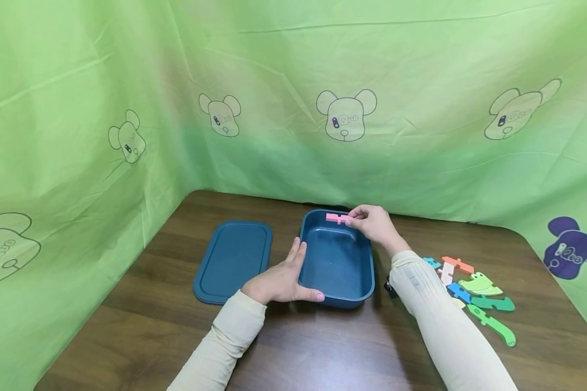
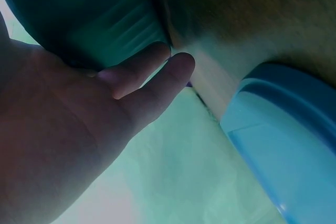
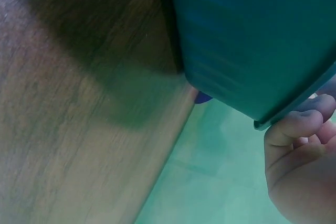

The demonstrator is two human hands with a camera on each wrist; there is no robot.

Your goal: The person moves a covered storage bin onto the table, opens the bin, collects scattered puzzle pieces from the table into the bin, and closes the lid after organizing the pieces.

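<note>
A deep blue rectangular box [image 1: 332, 266] stands uncovered on the table. At its far end, my right hand [image 1: 375, 225] pinches a flat pink puzzle piece [image 1: 335, 218] with notches, over the inside near the rim. That hand's curled fingers show beside the box rim in the right wrist view, where the piece is hidden. My left hand [image 1: 281, 279] lies against the near left corner of the box, thumb along the front side and fingers stretched along the left side. The left wrist view shows its fingers [image 2: 157, 90] straight beside the box wall [image 2: 89, 19].
A blue lid [image 1: 235, 260] lies flat left of the box. Right of it, partly behind my right sleeve, are several coloured pieces, among them a crocodile-head piece [image 1: 481, 284], a green leg-shaped piece [image 1: 493, 323] and an orange piece [image 1: 457, 264]. A green cloth [image 1: 283, 157] hangs behind the table.
</note>
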